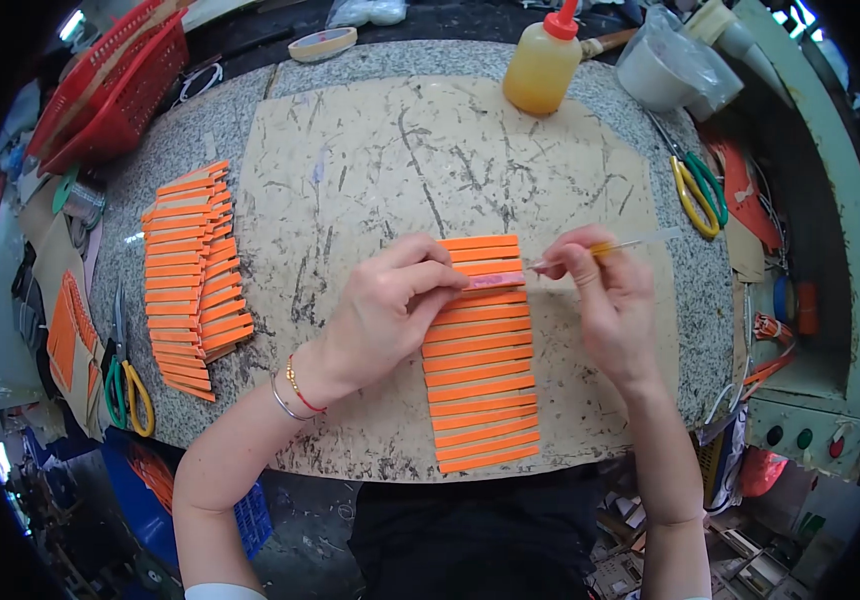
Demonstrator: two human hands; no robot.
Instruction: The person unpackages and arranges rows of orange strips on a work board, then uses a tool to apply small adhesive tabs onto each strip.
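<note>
My left hand (395,300) pinches the left end of an orange strip (497,281) between thumb and fingers. Its upturned face looks pinkish and mottled. Beneath it a column of similar orange strips (480,380) lies side by side on the brown board. My right hand (605,300) is closed around a thin tool (640,241) with a yellow part and a pale, clear end. The tool's tip is close to the strip's right end; whether they touch I cannot tell. A second pile of orange strips (195,285) lies to the left, its rows overlapping.
A bottle of yellow liquid (542,68) with a red nozzle stands at the back. Scissors lie at the right (698,195) and at the left (128,385). A red basket (115,85), a tape roll (323,44) and a white container (665,70) sit along the far edge.
</note>
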